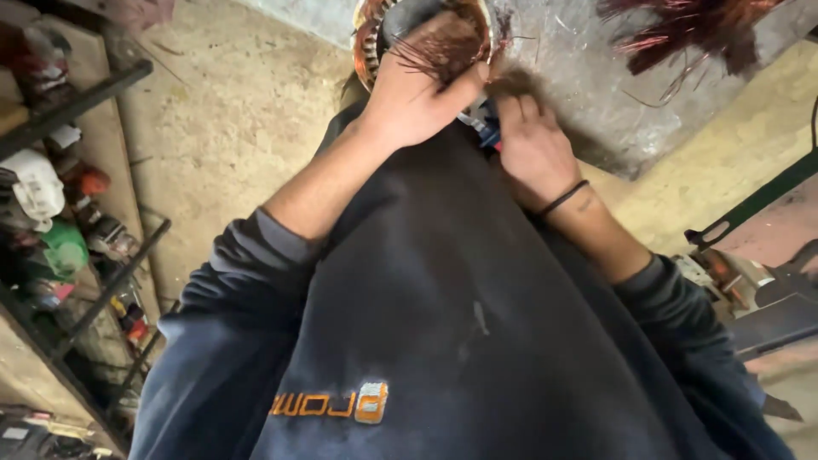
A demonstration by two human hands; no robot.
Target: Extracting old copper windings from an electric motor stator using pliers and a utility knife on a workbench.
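The left hand (417,98) is wrapped over the edge of a round metal motor ring (371,38) that has thin copper wire wound inside it. Its grip is closed on the ring and on a bunch of loose copper wires (443,47) that stick out from it. The ring sits at the top of the view, right in front of the person's chest, and its upper part is cut off by the edge of the view.

The right hand (532,149) is just beside the left hand, a little lower. Its fingers (515,106) are curled down, with their tips by the loose wires. A small blue and red thing (484,128) peeks out between the two hands. It may be a tool handle, but too little of it shows to tell, and I cannot tell if the right grip is closed on it. A black band (562,198) goes around the right wrist.

Behind the ring is a rough grey surface (588,94). Another bunch of dark red copper wire (682,30) lies on it, well apart from the hands. The person wears a dark blue sweatshirt (426,324). On the left, metal shelves (68,221) hold many small things.
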